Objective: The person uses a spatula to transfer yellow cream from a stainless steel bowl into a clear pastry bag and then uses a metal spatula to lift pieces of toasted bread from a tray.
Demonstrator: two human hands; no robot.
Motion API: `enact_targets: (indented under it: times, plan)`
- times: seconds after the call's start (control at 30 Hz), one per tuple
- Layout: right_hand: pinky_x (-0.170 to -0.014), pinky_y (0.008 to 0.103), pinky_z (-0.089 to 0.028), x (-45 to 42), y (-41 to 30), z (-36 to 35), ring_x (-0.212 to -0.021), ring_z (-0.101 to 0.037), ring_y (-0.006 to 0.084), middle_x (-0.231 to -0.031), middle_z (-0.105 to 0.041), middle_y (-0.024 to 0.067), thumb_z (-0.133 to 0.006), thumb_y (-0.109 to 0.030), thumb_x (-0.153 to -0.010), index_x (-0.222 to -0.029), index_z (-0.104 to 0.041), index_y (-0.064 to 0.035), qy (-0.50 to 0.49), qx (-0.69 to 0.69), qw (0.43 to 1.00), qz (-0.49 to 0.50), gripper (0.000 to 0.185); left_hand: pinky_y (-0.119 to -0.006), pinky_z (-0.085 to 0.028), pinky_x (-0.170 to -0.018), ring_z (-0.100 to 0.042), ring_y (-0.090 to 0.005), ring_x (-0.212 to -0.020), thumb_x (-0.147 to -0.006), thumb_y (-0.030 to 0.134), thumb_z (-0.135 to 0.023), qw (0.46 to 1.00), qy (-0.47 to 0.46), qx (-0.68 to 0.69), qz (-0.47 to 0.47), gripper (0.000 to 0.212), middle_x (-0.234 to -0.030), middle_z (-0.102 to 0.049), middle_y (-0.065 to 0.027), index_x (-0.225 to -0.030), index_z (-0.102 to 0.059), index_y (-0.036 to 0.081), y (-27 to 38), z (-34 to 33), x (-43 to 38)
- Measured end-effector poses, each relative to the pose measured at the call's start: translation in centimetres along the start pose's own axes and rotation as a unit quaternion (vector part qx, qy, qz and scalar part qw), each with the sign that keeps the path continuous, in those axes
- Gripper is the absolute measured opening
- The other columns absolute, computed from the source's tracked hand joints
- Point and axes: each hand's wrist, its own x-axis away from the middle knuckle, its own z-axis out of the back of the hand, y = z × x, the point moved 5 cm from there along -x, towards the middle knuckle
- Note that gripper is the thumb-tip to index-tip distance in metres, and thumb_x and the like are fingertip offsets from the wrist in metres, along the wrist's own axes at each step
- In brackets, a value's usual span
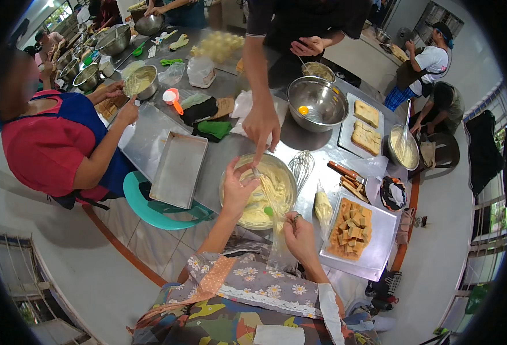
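A clear plastic piping bag (275, 202) with pale cream inside hangs slanting over a metal bowl (293, 207). Near the bag's tip, a metal piping nozzle (256, 173) shows between the fingers of my left hand (237, 189). My right hand (298, 237) pinches the bag lower down, near its open end. Pale yellow cream (249, 211) coats the inside of the bowl, and a small green spatula end (268, 211) shows there. From across the table, a co-worker's hand (262, 125) points a finger down at the nozzle, seemingly touching it.
Right of the bowl lie a whisk (302, 168), a filled piping bag (323, 207) and a tray (376, 254) with cut cake pieces. A steel bowl (318, 103) holds egg yolk. An empty baking pan (179, 168) overhangs the table's left edge, above a teal chair (139, 202).
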Motion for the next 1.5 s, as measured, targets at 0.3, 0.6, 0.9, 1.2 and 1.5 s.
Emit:
enact_targets:
  times: [0.3, 0.6, 0.9, 1.2, 1.5]
  plan:
    - [-0.050, 0.0298, -0.040, 0.3, 0.0, 0.5, -0.051, -0.052, 0.0193, -0.060, -0.055, 0.0137, -0.048, -0.006, -0.077, -0.091, -0.056, 0.0028, 0.008, 0.020, 0.999, -0.030, 0.019, -0.027, -0.048, -0.075, -0.054, -0.0196, -0.093, -0.070, -0.009, -0.058, 1.000, -0.010, -0.022, 0.019, 0.069, -0.113, -0.047, -0.0140, -0.127, -0.022, 0.005, -0.3, -0.4, -0.3]
    - [-0.058, 0.0375, -0.044, 0.5, 1.5, -0.3, -0.063, -0.058, 0.0304, -0.068, -0.059, 0.0166, -0.052, -0.019, -0.080, -0.091, -0.058, -0.0014, -0.093, 0.033, 0.994, -0.050, 0.022, -0.029, -0.047, -0.076, -0.055, -0.0180, -0.090, -0.081, -0.002, -0.051, 0.991, 0.041, 0.030, 0.121, 0.046, -0.107, -0.054, -0.0156, -0.121, -0.029, 0.007, -2.6, 3.7, 0.2]
    - [-0.055, 0.0289, -0.042, 2.5, 5.0, -1.0, -0.057, -0.052, 0.0134, -0.065, -0.058, 0.0078, -0.055, -0.017, -0.081, -0.087, -0.059, 0.0006, -0.072, -0.096, 0.989, -0.088, 0.019, -0.035, -0.051, -0.072, -0.056, -0.0257, -0.090, -0.086, 0.004, -0.048, 0.976, 0.050, 0.100, 0.186, 0.035, -0.104, -0.052, -0.0193, -0.118, -0.032, 0.005, -5.7, 5.5, 1.3]
    - [-0.050, 0.0214, -0.038, 4.7, 9.2, 3.0, -0.055, -0.046, 0.0058, -0.062, -0.051, -0.0011, -0.053, -0.016, -0.083, -0.088, -0.059, -0.0013, -0.013, -0.192, 0.960, -0.204, 0.016, -0.036, -0.050, -0.077, -0.055, -0.0259, -0.093, -0.088, 0.005, -0.044, 0.972, 0.084, 0.119, 0.185, 0.028, -0.106, -0.052, -0.0175, -0.114, -0.037, 0.007, -6.5, 7.9, 0.1]
    - [-0.047, 0.0207, -0.037, 6.7, 13.4, 5.4, -0.054, -0.047, 0.0063, -0.062, -0.053, 0.0006, -0.049, -0.008, -0.081, -0.088, -0.057, -0.0027, 0.031, -0.222, 0.952, -0.210, 0.013, -0.038, -0.047, -0.083, -0.054, -0.0269, -0.094, -0.087, 0.002, -0.044, 0.966, 0.079, 0.151, 0.194, 0.025, -0.105, -0.050, -0.0183, -0.111, -0.037, 0.004, -7.2, 7.7, -0.6]
